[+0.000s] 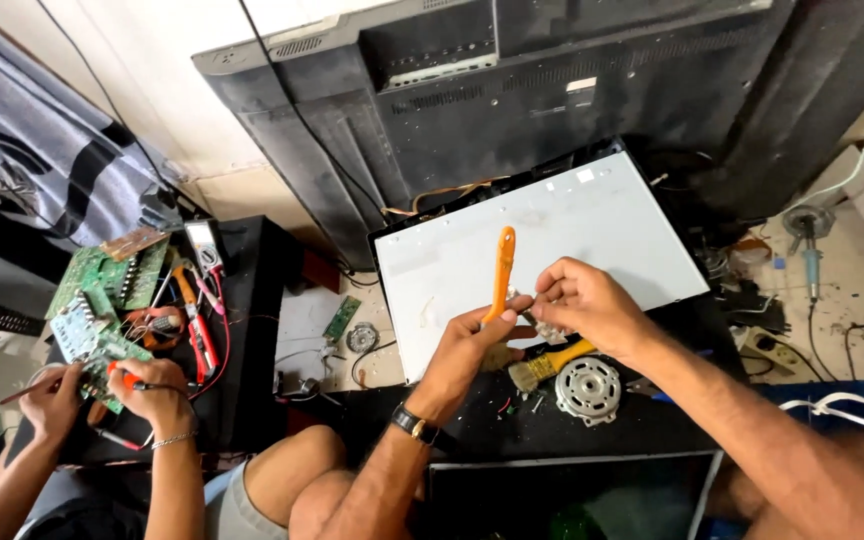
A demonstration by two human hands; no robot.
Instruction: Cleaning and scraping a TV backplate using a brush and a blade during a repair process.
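My left hand [474, 343], with a watch on its wrist, grips an orange-handled tool [502, 268] that stands upright. My right hand [584, 302] pinches a small pale part [549, 328] close beside the tool's lower end. Both hands hover over the front edge of a flat white panel [572, 225] lying in a dark screen frame. Under my hands lie a yellow-handled brush [550, 364] and a round metal motor part [588, 388].
A large dark television back [512, 100] leans against the wall behind. At the left another person's hands [102, 395] work on green circuit boards [102, 300] beside red pliers [195, 330] and a multimeter [202, 243]. A soldering iron [810, 250] lies at the right. A dark screen [572, 495] sits near my knees.
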